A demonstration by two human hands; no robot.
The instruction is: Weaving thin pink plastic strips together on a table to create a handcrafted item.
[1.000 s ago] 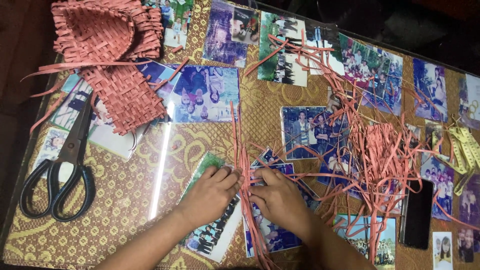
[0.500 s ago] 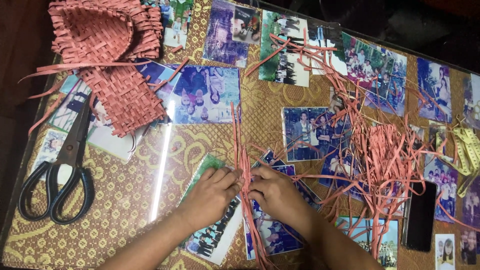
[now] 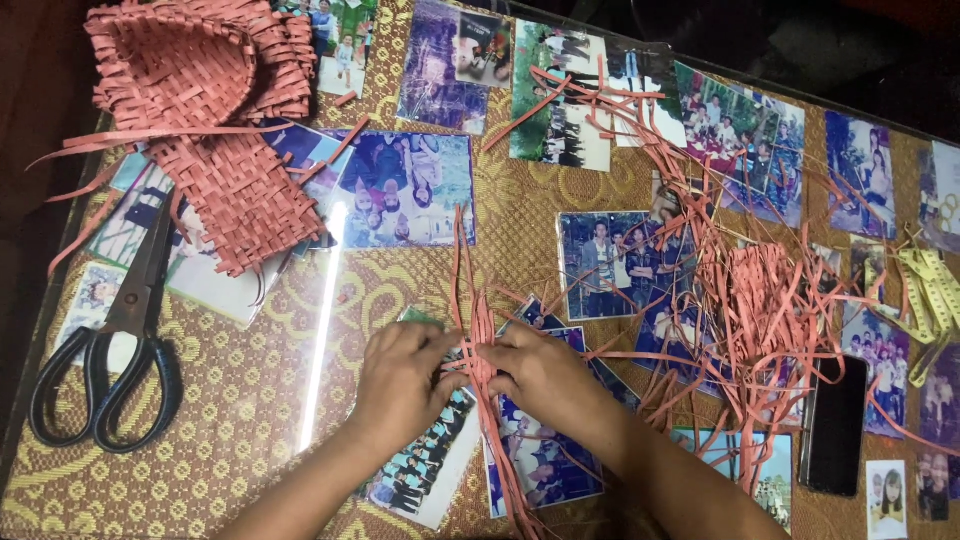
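Note:
A bundle of thin pink strips lies lengthwise on the glass-topped table, running from the middle toward the near edge. My left hand presses on the bundle from the left, fingers curled over the strips. My right hand grips the same bundle from the right, thumb against it. The two hands meet at the strips near the table's front centre. A loose tangle of more pink strips spreads to the right of my right hand.
A half-woven pink basket piece lies at the far left. Black-handled scissors rest near the left edge. A dark phone and a yellow measuring tape lie at the right. Photographs sit under the glass.
Both hands stay on the strip bundle with only small finger shifts. The view has drifted slightly; nothing else has moved.

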